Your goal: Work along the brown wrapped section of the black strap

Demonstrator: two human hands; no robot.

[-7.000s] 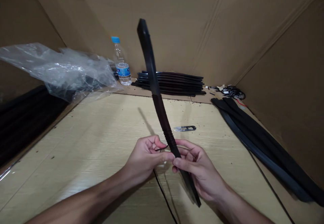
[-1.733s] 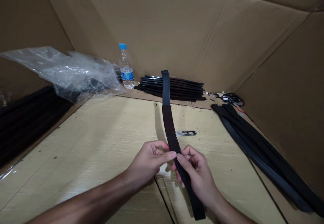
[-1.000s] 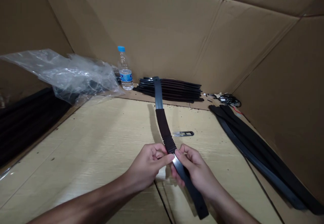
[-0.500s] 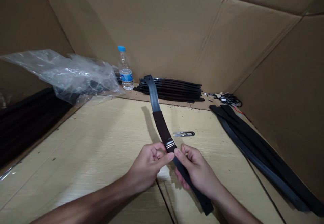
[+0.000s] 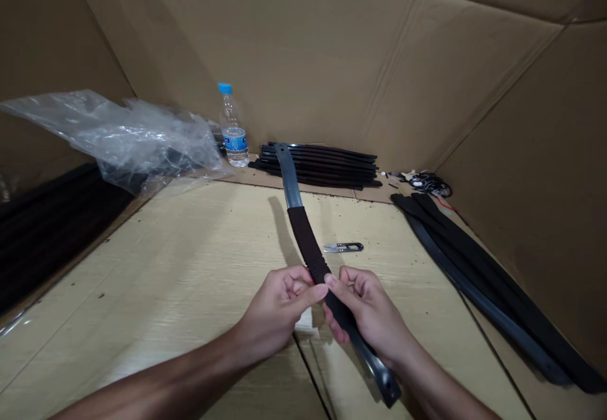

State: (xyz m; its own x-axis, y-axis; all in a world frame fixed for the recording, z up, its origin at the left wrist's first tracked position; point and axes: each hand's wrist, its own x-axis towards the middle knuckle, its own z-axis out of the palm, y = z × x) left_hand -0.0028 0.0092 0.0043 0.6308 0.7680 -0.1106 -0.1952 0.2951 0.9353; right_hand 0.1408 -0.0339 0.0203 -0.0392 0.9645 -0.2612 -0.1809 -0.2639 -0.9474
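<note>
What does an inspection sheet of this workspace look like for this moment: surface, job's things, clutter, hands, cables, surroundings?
Surface: pale wood-grain tabletop, dark specks scattered on it.
Job's things: long curved black strip, partly wrapped in dark cord, held slanted above the table.
Clutter: thread snips; water bottle; crumpled clear plastic bag; stack of black strips at the back; more black strips along the right edge.
Hands: left hand pinches the strip at the wrap's end; right hand grips it lower.
Cables: small tangle of wires in the far right corner.
Surroundings: cardboard walls on three sides.
</note>
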